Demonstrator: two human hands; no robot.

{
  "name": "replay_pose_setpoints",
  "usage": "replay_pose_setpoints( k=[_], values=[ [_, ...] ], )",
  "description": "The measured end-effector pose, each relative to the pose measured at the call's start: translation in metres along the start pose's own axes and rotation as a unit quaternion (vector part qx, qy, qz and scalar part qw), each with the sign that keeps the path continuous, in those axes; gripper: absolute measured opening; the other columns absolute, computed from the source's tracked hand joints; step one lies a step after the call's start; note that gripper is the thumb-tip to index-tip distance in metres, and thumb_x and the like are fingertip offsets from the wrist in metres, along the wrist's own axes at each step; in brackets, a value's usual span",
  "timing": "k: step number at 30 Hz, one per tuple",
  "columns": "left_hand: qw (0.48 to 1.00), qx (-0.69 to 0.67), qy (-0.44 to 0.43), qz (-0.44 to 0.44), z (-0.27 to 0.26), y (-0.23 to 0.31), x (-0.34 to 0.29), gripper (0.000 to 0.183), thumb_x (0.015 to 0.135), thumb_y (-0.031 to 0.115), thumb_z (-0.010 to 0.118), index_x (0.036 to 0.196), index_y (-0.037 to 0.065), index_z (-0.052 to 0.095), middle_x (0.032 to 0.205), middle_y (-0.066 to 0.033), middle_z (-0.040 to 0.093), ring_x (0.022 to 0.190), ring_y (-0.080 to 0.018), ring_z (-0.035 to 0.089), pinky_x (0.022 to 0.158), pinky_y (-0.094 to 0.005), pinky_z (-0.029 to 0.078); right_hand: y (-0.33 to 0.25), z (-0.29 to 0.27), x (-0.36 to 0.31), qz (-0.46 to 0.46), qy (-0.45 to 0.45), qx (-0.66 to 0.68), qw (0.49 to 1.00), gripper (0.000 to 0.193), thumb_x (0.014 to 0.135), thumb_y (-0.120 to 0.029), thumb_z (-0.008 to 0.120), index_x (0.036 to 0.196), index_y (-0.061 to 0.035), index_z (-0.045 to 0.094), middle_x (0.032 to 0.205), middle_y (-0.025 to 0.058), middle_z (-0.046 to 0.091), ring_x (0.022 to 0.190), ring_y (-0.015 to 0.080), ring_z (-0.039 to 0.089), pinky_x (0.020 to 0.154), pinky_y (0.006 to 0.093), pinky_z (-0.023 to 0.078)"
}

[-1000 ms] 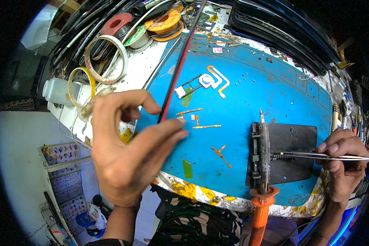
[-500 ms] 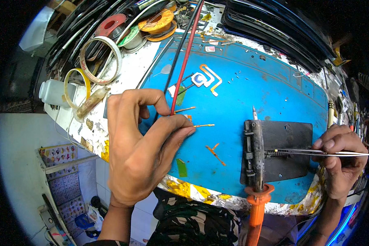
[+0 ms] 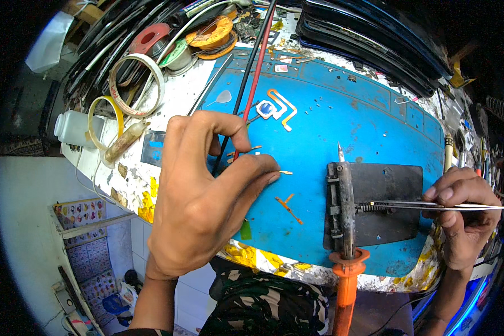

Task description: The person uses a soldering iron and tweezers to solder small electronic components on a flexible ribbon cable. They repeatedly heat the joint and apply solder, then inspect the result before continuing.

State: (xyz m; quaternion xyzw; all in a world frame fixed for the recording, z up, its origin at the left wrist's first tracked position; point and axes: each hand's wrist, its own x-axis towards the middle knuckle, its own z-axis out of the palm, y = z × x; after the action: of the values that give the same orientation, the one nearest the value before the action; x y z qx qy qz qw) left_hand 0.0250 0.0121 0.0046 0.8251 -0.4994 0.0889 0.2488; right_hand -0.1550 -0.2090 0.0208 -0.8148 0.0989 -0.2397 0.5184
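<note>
My left hand (image 3: 199, 196) hovers over the blue work mat (image 3: 313, 140), thumb and finger pinched on a thin flex cable strip. Only the strip's gold-coloured tip (image 3: 285, 172) shows; the rest is behind the fingers. Beside the curled fingers pass a red cable (image 3: 252, 84) and a black cable (image 3: 242, 92). My right hand (image 3: 462, 213) is closed around metal tweezers (image 3: 490, 208), whose points face left over a black plate (image 3: 395, 187). Near those points lies a soldering iron (image 3: 348, 218) with an orange handle. A forked copper-coloured flex piece (image 3: 289, 210) lies between the hands.
A white-and-orange flex cable with a square button (image 3: 266, 110) lies farther up the mat, near several tiny parts. Wire spools (image 3: 210, 33), tape rolls (image 3: 117, 120) and a white bottle (image 3: 75, 130) crowd the left. Stacked dark panels (image 3: 369, 45) stand at the back.
My left thumb and finger have shifted slightly right, so less of the strip sticks out. My right hand still holds the tweezers. The whole view has shifted slightly.
</note>
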Motion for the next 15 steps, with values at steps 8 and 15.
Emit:
replay_pose_setpoints(
  k=[8, 15],
  values=[
    [1.0, -0.002, 0.01, 0.02, -0.005, -0.001, -0.01, 0.027, 0.061, 0.005, 0.079, 0.085, 0.009, 0.067, 0.095, -0.0066, 0.06, 0.088, -0.0219, 0.055, 0.079, -0.0345, 0.041, 0.001, -0.002, -0.001, -0.014, -0.003, 0.003, 1.0, 0.024, 0.077, -0.018, 0.078, 0.084, 0.0001, 0.064, 0.077, 0.0142, 0.065, 0.071, 0.0227, 0.068, 0.063, 0.0287, 0.052],
    [0.997, -0.009, 0.024, 0.068, -0.001, 0.002, -0.009, 0.026, 0.069, 0.009, 0.078, 0.091, 0.011, 0.062, 0.085, -0.0004, 0.066, 0.08, -0.0186, 0.06, 0.081, -0.035, 0.033, 0.002, -0.011, 0.001, -0.021, -0.077, -0.039, 0.996, 0.032, 0.086, -0.03, 0.072, 0.093, -0.0025, 0.057, 0.084, 0.0114, 0.056, 0.074, 0.0177, 0.059, 0.059, 0.0265, 0.05]
  ],
)
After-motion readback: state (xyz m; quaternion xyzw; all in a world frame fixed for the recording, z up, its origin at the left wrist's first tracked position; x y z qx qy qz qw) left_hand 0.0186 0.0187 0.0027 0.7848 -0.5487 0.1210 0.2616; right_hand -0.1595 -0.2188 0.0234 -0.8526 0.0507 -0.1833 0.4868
